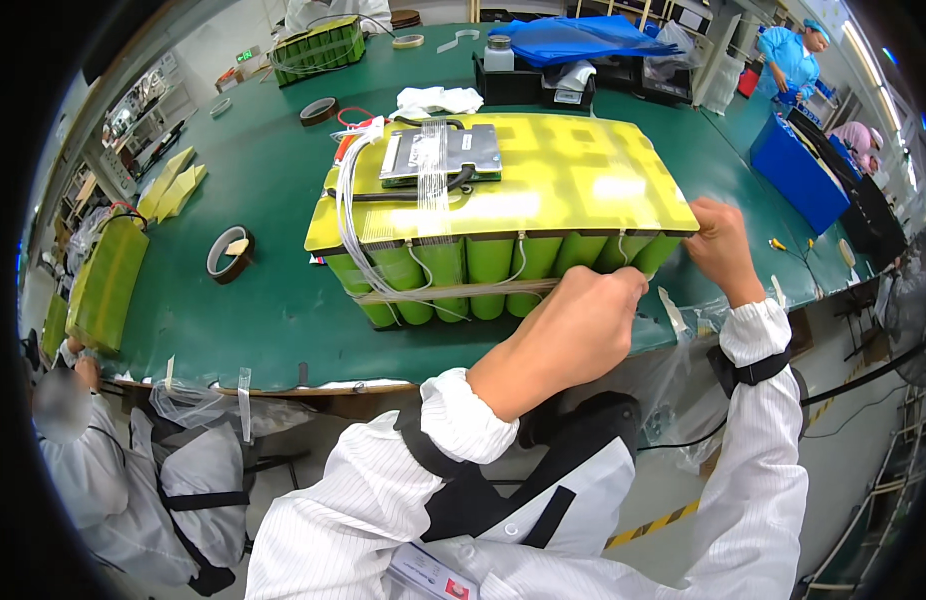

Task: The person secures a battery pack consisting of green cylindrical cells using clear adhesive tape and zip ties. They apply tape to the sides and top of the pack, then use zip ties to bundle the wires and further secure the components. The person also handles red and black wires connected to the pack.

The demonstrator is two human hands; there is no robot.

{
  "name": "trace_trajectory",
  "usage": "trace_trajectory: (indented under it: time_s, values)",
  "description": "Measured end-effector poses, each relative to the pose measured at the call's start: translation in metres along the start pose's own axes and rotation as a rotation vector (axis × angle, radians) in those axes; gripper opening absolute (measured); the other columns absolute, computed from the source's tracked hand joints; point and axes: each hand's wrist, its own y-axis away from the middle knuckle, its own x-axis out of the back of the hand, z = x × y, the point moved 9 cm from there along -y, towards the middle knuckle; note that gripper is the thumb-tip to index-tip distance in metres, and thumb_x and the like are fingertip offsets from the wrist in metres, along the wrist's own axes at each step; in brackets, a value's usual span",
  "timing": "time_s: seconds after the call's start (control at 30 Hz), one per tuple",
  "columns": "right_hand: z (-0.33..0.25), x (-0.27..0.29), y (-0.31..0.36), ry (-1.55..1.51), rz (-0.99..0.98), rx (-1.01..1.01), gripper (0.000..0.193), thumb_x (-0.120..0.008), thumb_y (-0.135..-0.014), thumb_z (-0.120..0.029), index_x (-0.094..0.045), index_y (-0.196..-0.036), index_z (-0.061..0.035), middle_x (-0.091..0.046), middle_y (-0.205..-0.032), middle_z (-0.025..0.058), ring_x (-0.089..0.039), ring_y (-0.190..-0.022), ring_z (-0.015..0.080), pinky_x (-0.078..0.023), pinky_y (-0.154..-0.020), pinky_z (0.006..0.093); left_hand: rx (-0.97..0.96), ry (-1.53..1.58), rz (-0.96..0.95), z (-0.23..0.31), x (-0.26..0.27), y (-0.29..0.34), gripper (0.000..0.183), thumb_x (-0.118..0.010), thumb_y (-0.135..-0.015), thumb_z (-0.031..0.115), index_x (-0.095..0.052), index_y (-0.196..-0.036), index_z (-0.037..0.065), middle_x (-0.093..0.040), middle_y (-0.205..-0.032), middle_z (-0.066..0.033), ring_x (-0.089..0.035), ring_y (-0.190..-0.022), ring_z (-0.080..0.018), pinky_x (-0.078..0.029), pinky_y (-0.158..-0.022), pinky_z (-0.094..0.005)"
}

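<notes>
L hand (581,322) nearest, at front of batt pack (488,265), fingers curled together, can't tell what's in them. R hand (725,248) at pack's right end, fingers curled in, grip hidden. Pack sits approx mid on tabletop (268,175), nr front edge; gray module (480,146) taped on top, wht wires (350,210) down front. Tape roll (245,262) to its left. Far edge: blk bin (508,88) w/ wht jar (499,55), blue sheeting (578,40).

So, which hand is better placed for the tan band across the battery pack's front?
Probably the left hand: it is at the front of the battery pack, close to the visible stretch of tan band. The right hand is at the pack's right end, farther from that stretch.
</notes>
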Motion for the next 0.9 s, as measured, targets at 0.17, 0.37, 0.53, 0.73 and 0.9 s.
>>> trace_trajectory:
  time_s: [0.17,0.37,0.53,0.73,0.9]
  values:
    - [0.005,0.012,0.001,0.013,-0.019,0.094,0.02,-0.075,-0.083,-0.022,-0.077,-0.102,-0.0151,-0.063,-0.066,0.0119,-0.06,-0.058,0.0267,-0.046,-0.055,0.0374,0.084,0.03,-0.007,-0.001,-0.012,-0.009,0.018,-0.053,-0.097,0.007,-0.065,-0.102,-0.006,-0.071,-0.087,-0.0175,-0.073,-0.076,-0.0282,-0.058,-0.067,-0.0357]
    - [0.007,0.015,-0.004,-0.087,-0.131,0.164,0.022,-0.074,-0.083,-0.033,-0.077,-0.093,-0.0138,-0.062,-0.064,0.0123,-0.058,-0.059,0.0306,-0.046,-0.058,0.0396,0.007,-0.199,0.008,0.026,-0.009,0.008,0.017,-0.061,-0.091,0.001,-0.067,-0.107,-0.002,-0.071,-0.08,-0.0113,-0.07,-0.065,-0.0187,-0.055,-0.058,-0.0273]
    - [0.014,0.016,0.003,-0.239,-0.27,0.171,0.019,-0.072,-0.085,-0.03,-0.076,-0.089,-0.0124,-0.065,-0.067,0.0119,-0.06,-0.063,0.0317,-0.048,-0.061,0.0402,0.015,-0.429,-0.024,0.063,-0.009,0.007,0.021,-0.069,-0.084,-0.003,-0.069,-0.105,-0.001,-0.069,-0.074,-0.0097,-0.066,-0.06,-0.0155,-0.052,-0.056,-0.0252]
    - [0.018,0.015,0.009,-0.314,-0.286,0.177,0.018,-0.071,-0.084,-0.03,-0.076,-0.088,-0.0123,-0.07,-0.076,0.0113,-0.065,-0.071,0.0332,-0.052,-0.068,0.0405,0.231,-0.068,0.086,0.058,-0.019,-0.009,0.019,-0.066,-0.089,0.0,-0.067,-0.107,-0.004,-0.068,-0.072,-0.008,-0.065,-0.061,-0.0103,-0.053,-0.054,-0.0242]
    - [0.018,0.013,0.005,-0.241,-0.312,0.135,0.019,-0.071,-0.082,-0.028,-0.075,-0.088,-0.0103,-0.068,-0.075,0.0147,-0.064,-0.067,0.0357,-0.051,-0.063,0.0405,0.619,0.938,0.272,-0.03,-0.111,-0.017,0.051,-0.055,-0.101,0.021,-0.04,-0.14,-0.009,-0.054,-0.132,-0.0245,-0.068,-0.076,-0.0203,-0.061,-0.062,-0.0325]
